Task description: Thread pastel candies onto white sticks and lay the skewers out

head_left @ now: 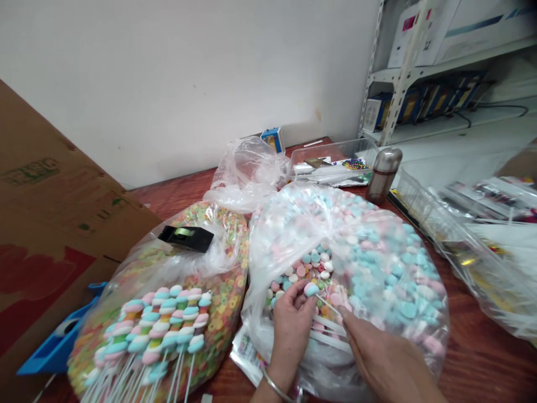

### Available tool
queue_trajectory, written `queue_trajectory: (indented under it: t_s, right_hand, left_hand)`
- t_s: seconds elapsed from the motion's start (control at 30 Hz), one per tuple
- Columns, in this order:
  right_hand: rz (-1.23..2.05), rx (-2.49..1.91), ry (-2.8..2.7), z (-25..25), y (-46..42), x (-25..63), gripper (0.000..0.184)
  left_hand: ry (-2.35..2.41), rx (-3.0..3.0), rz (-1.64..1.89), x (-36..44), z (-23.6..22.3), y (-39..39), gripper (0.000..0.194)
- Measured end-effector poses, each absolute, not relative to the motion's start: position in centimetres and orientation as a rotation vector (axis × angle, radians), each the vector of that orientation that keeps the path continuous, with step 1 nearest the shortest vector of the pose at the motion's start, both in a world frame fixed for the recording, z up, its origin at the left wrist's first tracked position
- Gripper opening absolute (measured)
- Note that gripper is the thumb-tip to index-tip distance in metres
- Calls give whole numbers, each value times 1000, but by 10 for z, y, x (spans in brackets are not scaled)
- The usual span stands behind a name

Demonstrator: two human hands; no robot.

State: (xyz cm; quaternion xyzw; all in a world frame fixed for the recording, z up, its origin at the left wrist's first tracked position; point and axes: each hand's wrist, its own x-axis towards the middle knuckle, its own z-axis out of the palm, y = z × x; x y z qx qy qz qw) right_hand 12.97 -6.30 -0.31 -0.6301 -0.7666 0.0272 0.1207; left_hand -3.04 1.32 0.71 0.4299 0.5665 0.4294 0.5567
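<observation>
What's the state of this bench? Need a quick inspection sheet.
Surface: reddish wood-grain table.
Job's things: left hand pinches a pastel candy; white stick touches it; bag of pastel candies; finished candy sticks on bag of ring candies.
Clutter: crumpled plastic bag, clear bin, steel flask, black clip.
Grippers: right hand grips the stick's far end, apparently.
Cables: black cable behind, right.
Surroundings: cardboard box, metal shelving, white wall.

Cereal-ring bag (pixel 180 336) left of marshmallow bag (pixel 356 263), both on table (pixel 482 358); thermos (pixel 383 174) behind.
</observation>
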Motion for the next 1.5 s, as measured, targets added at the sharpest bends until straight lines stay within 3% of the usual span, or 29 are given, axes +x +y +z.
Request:
queue_trajectory:
  t_s: [0.5,0.63,0.8,1.07,1.23,1.5]
  right_hand:
    - [390,-2037,-2261,4,-61,118,37]
    - [340,-1980,-2289,3,-62,114,49]
    - [279,-1945,-2315,-1,-65,105,52]
    - [594,-2045,-2252,-3,-43,102,22]
    - [417,-2145,-2195,6,-25,121,17]
    - [250,-2072,-2410,29,3,109,26]
  left_hand:
    - [1394,1213,992,-24,2,1,25]
    - [1419,1255,984,-26,-3,-5,25]
    - [1477,1335,977,-27,-9,-19,28]
    - [1399,1641,745,-31,-6,-35,42]
    - [1562,1950,675,-49,9,6,35]
    - [1605,2422,205,-55,3,29,23]
